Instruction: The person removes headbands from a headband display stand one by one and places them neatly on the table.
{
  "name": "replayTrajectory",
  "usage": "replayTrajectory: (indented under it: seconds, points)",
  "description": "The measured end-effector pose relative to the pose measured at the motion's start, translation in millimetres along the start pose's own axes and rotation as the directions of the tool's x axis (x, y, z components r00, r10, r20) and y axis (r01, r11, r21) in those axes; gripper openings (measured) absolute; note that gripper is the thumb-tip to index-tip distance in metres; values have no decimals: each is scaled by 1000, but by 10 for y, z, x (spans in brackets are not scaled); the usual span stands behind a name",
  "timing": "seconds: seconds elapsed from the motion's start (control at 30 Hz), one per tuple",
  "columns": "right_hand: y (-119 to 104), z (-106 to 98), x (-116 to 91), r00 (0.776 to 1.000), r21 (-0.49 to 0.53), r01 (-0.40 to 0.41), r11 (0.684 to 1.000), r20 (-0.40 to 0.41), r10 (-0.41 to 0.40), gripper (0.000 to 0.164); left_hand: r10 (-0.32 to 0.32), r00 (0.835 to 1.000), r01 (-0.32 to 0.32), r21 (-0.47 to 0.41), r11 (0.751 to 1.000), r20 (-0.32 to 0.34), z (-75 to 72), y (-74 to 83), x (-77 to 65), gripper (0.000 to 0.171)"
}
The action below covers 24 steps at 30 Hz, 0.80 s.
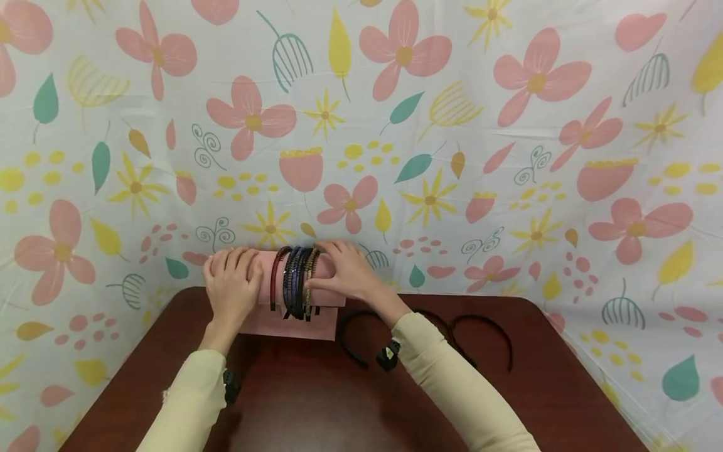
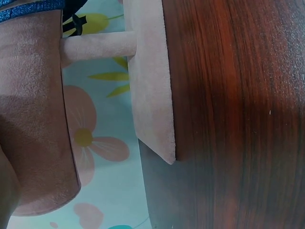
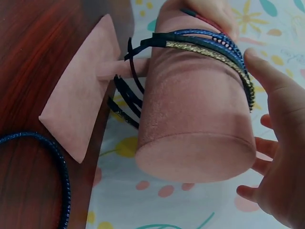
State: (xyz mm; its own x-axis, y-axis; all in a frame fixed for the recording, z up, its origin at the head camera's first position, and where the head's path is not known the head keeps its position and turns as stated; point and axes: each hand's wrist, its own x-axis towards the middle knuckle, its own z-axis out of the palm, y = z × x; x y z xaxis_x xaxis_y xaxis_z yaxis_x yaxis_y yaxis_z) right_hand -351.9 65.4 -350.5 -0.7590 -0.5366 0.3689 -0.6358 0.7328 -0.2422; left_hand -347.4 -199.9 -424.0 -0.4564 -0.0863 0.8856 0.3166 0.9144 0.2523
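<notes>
A pink plush headband stand (image 3: 195,119) has a thick horizontal roll joined by a short post to a flat base (image 3: 81,95). Several headbands hang over the roll: a red one (image 1: 273,282) towards the left, blue and black ones in the middle, and a gold one (image 3: 195,50) on the right. My left hand (image 1: 230,285) grips the roll's left end, fingers bent over its top. Around the right end, my right hand (image 1: 347,270) has its fingers spread, with the thumb tip at the edge of the gold headband.
On the dark brown table (image 1: 305,395), more headbands lie to the right of the stand, including a black one (image 1: 503,336) and a dark blue one (image 3: 62,176) near the base. A flower-patterned cloth (image 1: 395,188) hangs behind the table.
</notes>
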Motion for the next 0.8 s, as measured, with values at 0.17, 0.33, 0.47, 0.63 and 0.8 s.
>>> replayTrajectory:
  seconds: [0.17,0.33,0.47,0.63,0.8]
  points:
    - [-3,68,70,999,-40,-32,999,30,33,101,4,1000,-4,11,1000,1,-2,3,10,40]
    - [8,124,117,996,-72,-59,996,63,64,111,0,1000,0,20,1000,19,-1,2,10,43]
    - [10,120,130,994,-76,-73,994,82,79,113,0,1000,-1,25,1000,22,-2,4,9,43]
    - [34,81,126,995,-71,-53,996,86,59,111,0,1000,0,28,1000,9,11,1,15,43]
    - [124,61,81,997,-65,-42,997,63,46,109,6,1000,-6,30,1000,5,4,-4,25,41]
